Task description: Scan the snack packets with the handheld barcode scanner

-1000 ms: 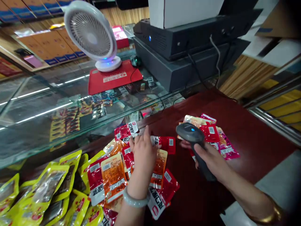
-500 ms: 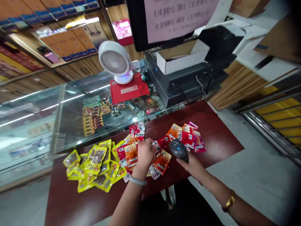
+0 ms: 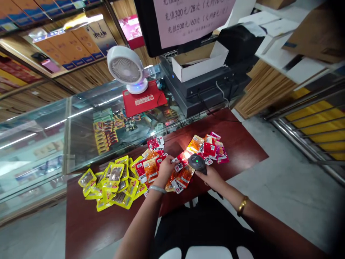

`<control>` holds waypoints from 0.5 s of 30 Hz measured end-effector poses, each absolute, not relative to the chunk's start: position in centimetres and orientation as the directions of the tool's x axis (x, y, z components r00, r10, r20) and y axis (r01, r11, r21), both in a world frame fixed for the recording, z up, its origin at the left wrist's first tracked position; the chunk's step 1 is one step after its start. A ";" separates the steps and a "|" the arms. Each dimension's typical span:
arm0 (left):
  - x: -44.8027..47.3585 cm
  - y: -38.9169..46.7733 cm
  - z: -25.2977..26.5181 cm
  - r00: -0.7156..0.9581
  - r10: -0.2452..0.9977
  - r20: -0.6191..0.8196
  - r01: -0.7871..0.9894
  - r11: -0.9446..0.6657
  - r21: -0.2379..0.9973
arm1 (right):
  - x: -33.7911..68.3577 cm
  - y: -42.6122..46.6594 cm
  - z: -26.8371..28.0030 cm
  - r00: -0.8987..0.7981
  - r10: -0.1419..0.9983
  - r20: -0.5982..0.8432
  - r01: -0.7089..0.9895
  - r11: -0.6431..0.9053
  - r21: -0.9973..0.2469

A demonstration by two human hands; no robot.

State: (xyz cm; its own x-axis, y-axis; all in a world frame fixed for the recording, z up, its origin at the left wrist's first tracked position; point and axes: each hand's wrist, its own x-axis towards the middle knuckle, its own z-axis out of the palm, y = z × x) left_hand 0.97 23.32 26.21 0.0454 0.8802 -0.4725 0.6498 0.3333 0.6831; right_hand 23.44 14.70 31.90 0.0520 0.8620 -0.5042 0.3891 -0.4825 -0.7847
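Note:
My left hand [image 3: 166,169] pinches the end of a red and white snack packet [image 3: 179,164], its fingers closed. Wrapped around the handle of a black barcode scanner [image 3: 197,162] is my right hand [image 3: 209,177]. The scanner shows a small green light, and a bright glow falls on the packet in front of it. Orange and red packets [image 3: 151,170] lie under and around my left hand. Beyond the scanner sits another pile of orange, red and pink packets [image 3: 209,148]. A heap of yellow packets [image 3: 114,183] lies at the left.
The packets rest on a dark red tabletop [image 3: 242,144]. Behind it runs a glass display counter [image 3: 81,133] bearing a white fan [image 3: 126,68] on a red mat [image 3: 144,102]. Dark machines hold an open white box [image 3: 201,63]. A metal rack [image 3: 309,140] stands at the right.
The scanner has moved close to the packet in my left hand. Its light has turned from blue to green, and a bright glow now shows on the packet. The view has shifted slightly.

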 end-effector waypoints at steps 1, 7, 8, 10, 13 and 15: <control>1.7 23.6 26.0 0.061 0.870 -0.489 0.595 0.361 0.718 | 23.6 14.6 31.7 0.054 0.853 -0.518 0.388 -0.497 -0.777; 5.4 22.1 26.7 0.217 0.893 -0.393 0.579 0.206 0.789 | 25.5 13.5 31.3 0.087 0.823 -0.562 0.403 -0.545 -0.735; 5.4 21.1 27.0 0.231 0.905 -0.358 0.702 0.100 0.705 | 25.8 13.2 31.2 0.088 0.822 -0.563 0.412 -0.545 -0.730; 5.3 18.9 27.4 0.273 0.905 -0.325 0.873 -0.092 0.478 | 26.2 12.6 30.7 0.098 0.819 -0.565 0.421 -0.549 -0.722; 5.0 16.6 27.4 0.321 0.875 -0.363 0.935 -0.232 0.268 | 26.4 11.6 30.1 0.083 0.816 -0.572 0.416 -0.550 -0.724; 5.0 16.2 27.1 0.318 0.864 -0.390 0.944 -0.249 0.218 | 26.4 10.9 30.0 0.044 0.820 -0.570 0.407 -0.536 -0.740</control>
